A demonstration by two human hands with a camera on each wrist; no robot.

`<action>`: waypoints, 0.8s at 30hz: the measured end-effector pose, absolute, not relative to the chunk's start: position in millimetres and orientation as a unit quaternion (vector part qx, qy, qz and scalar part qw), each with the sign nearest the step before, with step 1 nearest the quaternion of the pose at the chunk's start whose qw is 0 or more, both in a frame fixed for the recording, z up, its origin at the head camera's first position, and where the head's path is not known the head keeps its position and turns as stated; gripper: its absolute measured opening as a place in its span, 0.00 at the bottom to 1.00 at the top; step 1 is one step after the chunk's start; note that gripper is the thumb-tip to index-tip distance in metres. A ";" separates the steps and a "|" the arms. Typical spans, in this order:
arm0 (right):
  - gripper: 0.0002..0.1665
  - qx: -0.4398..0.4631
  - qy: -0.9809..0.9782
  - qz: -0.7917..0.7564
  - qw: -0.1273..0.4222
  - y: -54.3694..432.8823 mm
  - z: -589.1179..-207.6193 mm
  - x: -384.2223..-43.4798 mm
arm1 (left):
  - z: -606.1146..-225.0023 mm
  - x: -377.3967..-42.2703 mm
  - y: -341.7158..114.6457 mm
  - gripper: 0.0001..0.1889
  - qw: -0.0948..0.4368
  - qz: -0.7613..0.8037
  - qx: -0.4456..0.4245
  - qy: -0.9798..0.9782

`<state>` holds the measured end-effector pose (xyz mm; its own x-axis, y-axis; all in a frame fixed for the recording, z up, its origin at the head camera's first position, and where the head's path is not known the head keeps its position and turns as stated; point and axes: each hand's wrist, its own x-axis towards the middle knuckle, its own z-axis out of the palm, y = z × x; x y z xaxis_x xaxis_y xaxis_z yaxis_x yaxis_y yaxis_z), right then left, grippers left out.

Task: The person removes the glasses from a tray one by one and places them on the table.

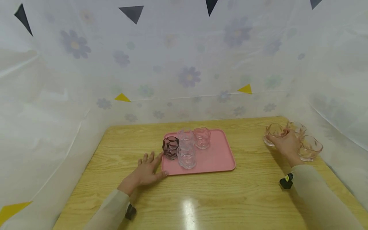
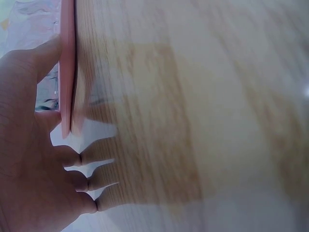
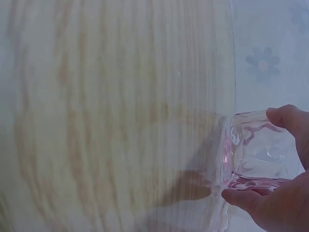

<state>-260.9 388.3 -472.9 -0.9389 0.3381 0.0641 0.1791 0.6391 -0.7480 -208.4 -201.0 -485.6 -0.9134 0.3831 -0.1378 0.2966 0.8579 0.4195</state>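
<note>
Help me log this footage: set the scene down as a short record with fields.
Surface: wooden table
Container: pink tray
On it: dark glass, two clear glasses, pink glass
Left hand: fingers spread, touching the container's left edge
Right hand: grips a tinted glass at the table's right side
Near that hand: two more glasses
Backdrop: flowered sheet

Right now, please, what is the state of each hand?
Left hand: open, touching the pink tray.
Right hand: holding a pinkish clear glass.
</note>
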 end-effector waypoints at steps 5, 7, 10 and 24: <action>0.61 -0.148 -0.895 0.409 0.103 386.8 -473.8 -261.7 | -484.4 -208.0 -200.0 0.49 0.119 0.185 0.173 0.960; 0.61 -0.147 -0.894 0.410 0.103 386.4 -474.0 -261.3 | -483.9 -208.0 -199.8 0.49 0.121 0.183 0.172 0.960; 0.63 -0.142 -0.891 0.420 0.098 386.3 -475.1 -260.0 | -483.4 -207.9 -199.6 0.48 0.125 0.180 0.171 0.961; 0.63 -0.131 -0.879 0.446 0.106 385.2 -480.7 -261.5 | -483.4 -207.4 -199.9 0.49 0.120 0.197 0.173 0.958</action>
